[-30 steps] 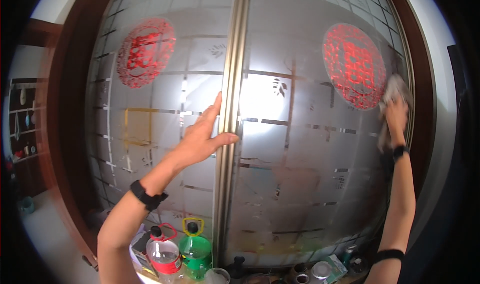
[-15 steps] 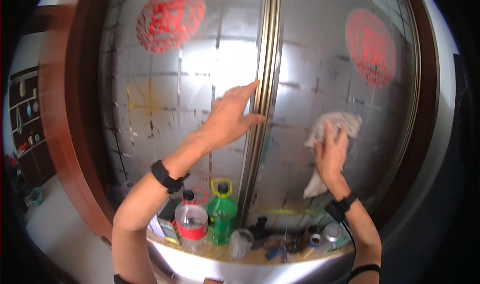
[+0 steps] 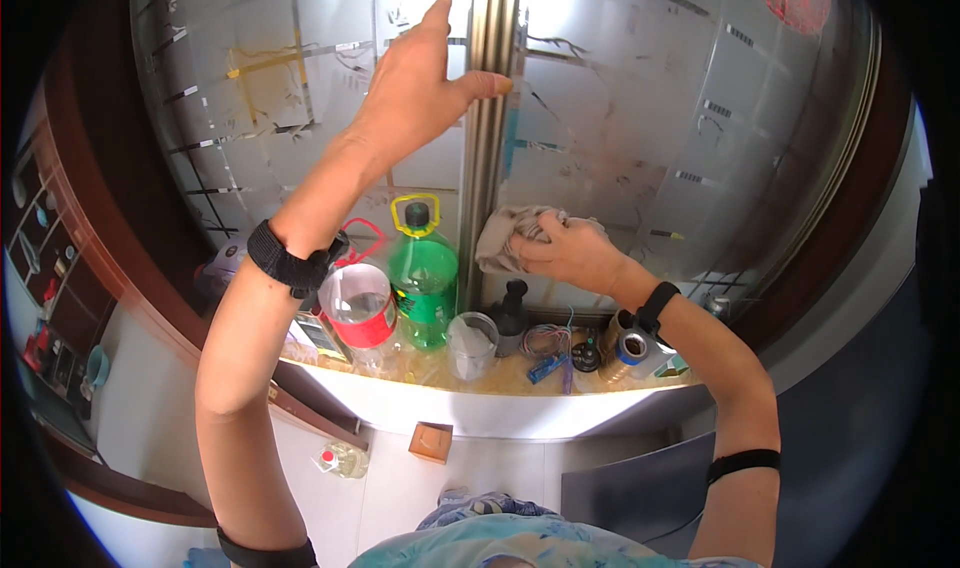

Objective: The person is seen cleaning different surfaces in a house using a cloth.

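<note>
From my remote station, I see the right hand point(image 3: 572, 251) gripping a bunched beige cloth point(image 3: 497, 238) low against the gold door stile point(image 3: 490, 28), apparently for even pressure, while the left hand point(image 3: 410, 93) (empty, thumb and fingers wide) spans stile and frosted glass panel point(image 3: 335, 18), presumably for bracing.

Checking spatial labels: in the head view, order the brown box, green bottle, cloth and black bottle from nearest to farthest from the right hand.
From the right hand:
1. Cloth: held in it.
2. Black bottle: below left, on the ledge.
3. Green bottle: farther left, on the same ledge.
4. Brown box: lowest, on the floor.
</note>
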The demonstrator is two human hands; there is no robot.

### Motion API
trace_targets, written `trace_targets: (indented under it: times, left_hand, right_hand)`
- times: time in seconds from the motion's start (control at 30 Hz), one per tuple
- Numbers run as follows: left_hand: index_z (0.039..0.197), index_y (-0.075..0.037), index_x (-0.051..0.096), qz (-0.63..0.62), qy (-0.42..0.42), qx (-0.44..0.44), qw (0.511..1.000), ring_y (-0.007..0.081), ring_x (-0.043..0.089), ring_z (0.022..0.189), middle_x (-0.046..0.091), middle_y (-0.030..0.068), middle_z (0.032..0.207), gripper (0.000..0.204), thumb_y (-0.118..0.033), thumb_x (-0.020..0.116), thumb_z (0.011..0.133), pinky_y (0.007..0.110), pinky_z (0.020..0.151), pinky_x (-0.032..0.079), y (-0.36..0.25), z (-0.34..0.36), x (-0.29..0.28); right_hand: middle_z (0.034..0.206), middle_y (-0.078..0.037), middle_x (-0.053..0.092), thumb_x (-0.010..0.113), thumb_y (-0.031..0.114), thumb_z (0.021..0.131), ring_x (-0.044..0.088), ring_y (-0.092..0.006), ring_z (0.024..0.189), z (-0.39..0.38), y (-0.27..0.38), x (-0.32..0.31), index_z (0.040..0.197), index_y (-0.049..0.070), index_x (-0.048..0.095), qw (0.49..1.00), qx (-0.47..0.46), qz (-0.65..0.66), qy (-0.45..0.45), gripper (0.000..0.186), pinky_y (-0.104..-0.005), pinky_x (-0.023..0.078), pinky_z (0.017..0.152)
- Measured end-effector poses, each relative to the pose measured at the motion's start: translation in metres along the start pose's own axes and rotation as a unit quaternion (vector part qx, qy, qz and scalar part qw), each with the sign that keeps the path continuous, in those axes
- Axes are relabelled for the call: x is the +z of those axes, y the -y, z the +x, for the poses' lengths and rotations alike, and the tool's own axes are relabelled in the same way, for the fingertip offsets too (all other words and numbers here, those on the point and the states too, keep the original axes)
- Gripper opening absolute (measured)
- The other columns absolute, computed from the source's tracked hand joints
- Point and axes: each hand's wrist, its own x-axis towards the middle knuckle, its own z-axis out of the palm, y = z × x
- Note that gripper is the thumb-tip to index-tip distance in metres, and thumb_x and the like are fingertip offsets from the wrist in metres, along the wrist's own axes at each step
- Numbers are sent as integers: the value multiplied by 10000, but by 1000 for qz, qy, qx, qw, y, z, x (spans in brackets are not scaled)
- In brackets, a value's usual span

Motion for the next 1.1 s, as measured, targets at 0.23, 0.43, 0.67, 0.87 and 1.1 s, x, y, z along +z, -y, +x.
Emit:
trace_targets:
  times: [0.23, 0.43, 0.67, 0.87, 1.1]
  left_hand:
    - [1477, 14, 331, 35, 9, -23, 999, 354, 605, 1168, 647, 231, 1218, 862, -171, 794, 774, 419, 1000, 452, -3, 8, 26]
    - [1449, -59, 424, 44, -17, -10, 999, 296, 650, 1127, 691, 180, 1149, 777, -139, 790, 768, 386, 939, 500, 4, 8, 24]
    - [1412, 69, 396, 56, -36, 16, 998, 397, 627, 1124, 645, 294, 1165, 764, -102, 777, 773, 431, 964, 497, -17, 4, 31]
    - [1377, 42, 461, 59, -27, -12, 998, 402, 626, 1113, 646, 277, 1177, 698, -145, 776, 782, 434, 948, 502, -9, -7, 23]
    - [1313, -30, 558, 105, -26, -12, 994, 347, 647, 1078, 677, 194, 1152, 600, -115, 781, 762, 396, 915, 505, -11, -89, -8]
  right_hand:
    - [1359, 98, 469, 638, 164, 807, 507, -232, 1049, -85, -39, -15, 965, 337, 653, 997, -60, 5, 46, 235, -303, 539, 749]
    - [1450, 56, 481, 614, 21, 707, 544, -252, 903, -134, -141, -74, 1235, 406, 605, 956, 244, -164, -4, 654, -326, 541, 781]
    - [1341, -287, 436, 716, 236, 847, 542, -453, 1117, -141, -174, -44, 1364, 232, 569, 742, 585, -113, -308, 538, -469, 467, 950]
    - [1416, -71, 459, 672, -12, 673, 503, -353, 1055, -28, -27, -19, 1318, 292, 575, 920, 382, 34, -77, 719, -370, 592, 691]
    - [1302, 12, 510, 648, 81, 743, 511, -280, 1026, -23, 9, 15, 1127, 202, 672, 991, 95, 62, -69, 403, -296, 548, 657]
